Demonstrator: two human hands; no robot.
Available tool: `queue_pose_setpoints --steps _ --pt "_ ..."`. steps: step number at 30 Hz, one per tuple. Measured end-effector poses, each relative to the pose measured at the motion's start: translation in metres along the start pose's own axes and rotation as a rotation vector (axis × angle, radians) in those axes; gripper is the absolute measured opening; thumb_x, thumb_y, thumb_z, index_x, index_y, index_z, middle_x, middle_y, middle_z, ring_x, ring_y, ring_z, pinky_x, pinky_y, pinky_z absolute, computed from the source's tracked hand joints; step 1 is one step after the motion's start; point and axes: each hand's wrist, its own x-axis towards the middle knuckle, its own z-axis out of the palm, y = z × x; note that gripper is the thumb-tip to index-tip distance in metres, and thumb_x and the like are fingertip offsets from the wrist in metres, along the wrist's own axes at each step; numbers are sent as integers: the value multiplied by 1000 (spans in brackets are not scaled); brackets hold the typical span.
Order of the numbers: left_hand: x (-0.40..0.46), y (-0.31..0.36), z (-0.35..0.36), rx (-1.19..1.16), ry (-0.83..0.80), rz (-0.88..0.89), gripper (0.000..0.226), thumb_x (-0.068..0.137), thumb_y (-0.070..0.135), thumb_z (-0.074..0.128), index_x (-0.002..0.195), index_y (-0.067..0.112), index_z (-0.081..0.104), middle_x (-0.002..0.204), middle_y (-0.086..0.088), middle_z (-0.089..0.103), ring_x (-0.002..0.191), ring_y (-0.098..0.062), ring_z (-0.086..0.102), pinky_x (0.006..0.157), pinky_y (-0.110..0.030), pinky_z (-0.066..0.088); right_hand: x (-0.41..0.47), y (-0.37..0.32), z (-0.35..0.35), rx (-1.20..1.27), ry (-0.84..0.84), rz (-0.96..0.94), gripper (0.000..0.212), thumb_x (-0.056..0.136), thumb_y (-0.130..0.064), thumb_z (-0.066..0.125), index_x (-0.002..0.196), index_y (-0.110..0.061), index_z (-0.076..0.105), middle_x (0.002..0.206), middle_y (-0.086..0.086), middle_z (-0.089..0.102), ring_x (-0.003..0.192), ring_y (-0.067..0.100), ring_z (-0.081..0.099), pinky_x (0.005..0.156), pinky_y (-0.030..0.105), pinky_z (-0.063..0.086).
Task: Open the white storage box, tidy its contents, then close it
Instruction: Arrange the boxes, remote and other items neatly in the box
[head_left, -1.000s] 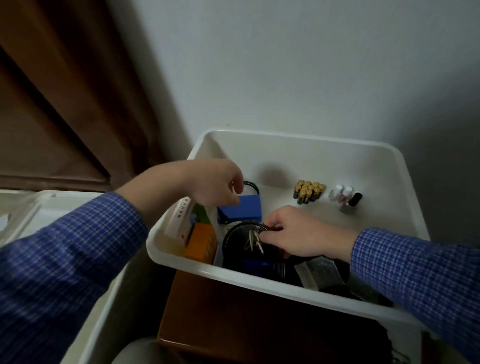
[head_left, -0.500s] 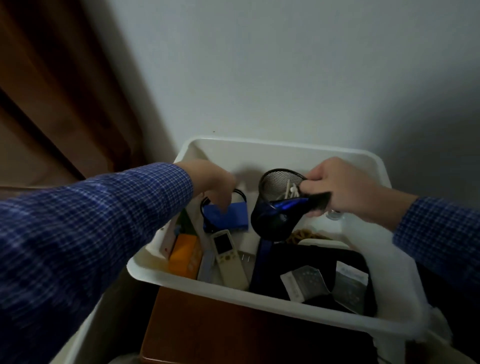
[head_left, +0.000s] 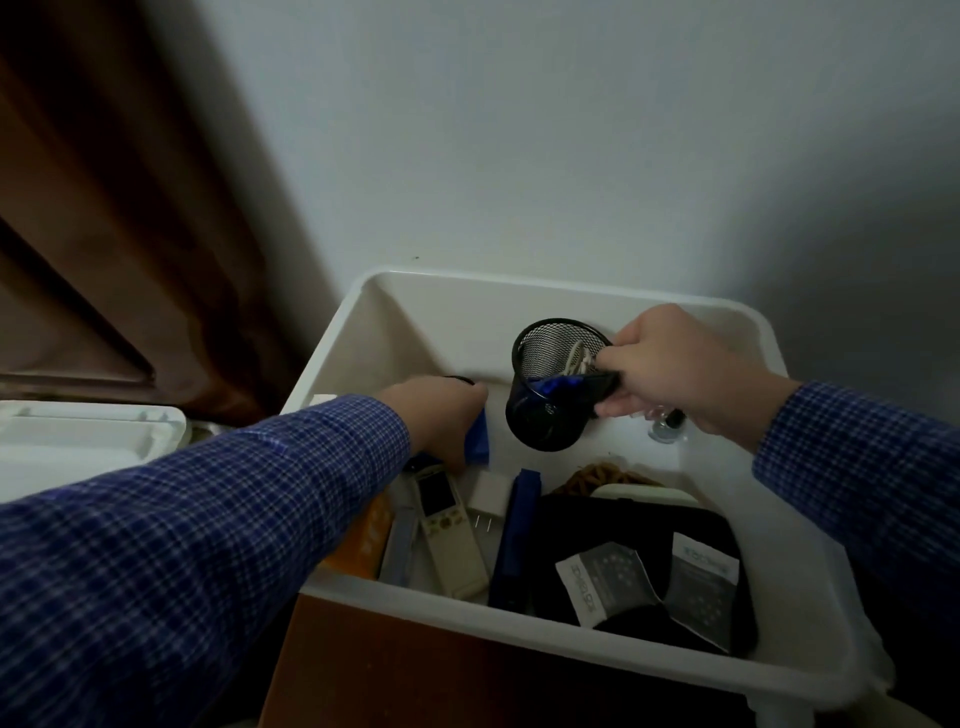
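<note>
Holding the black mesh cup (head_left: 553, 384) by its rim, lifted and tilted above the open white storage box (head_left: 519, 296), the right hand (head_left: 670, 371) should level it before setting it down, lest its contents spill. The left hand (head_left: 441, 415) curls round a blue block (head_left: 479, 437) beside the remote control (head_left: 448, 525).

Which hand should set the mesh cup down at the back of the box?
Right. The right hand already grips the mesh cup by its rim, lifted near the box's back wall. The left hand is busy holding a blue block.
</note>
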Motion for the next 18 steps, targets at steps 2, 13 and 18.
queue_pose_setpoints --steps 2,13,18 --pt "-1 2 0 36 32 19 54 75 39 79 117 16 54 109 -4 61 95 -26 62 83 -44 58 5 -1 3 57 11 32 16 91 -4 62 92 12 66 72 22 74 68 32 76 78 48 62" --pt "-27 -31 -23 -460 187 -252 72 56 33 91 106 19 41 92 3 51 74 -11 53 49 -25 43 23 -10 20 299 42 127 11 92 3 59 96 13 61 69 18 74 54 20 72 47 21 55" --pt "-40 -36 -34 -601 176 -356 76 56 25 92 111 15 42 93 -1 53 76 -16 54 49 -26 41 32 -8 38 301 27 173 12 92 2 61 101 11 62 82 24 72 69 28 76 62 33 63"
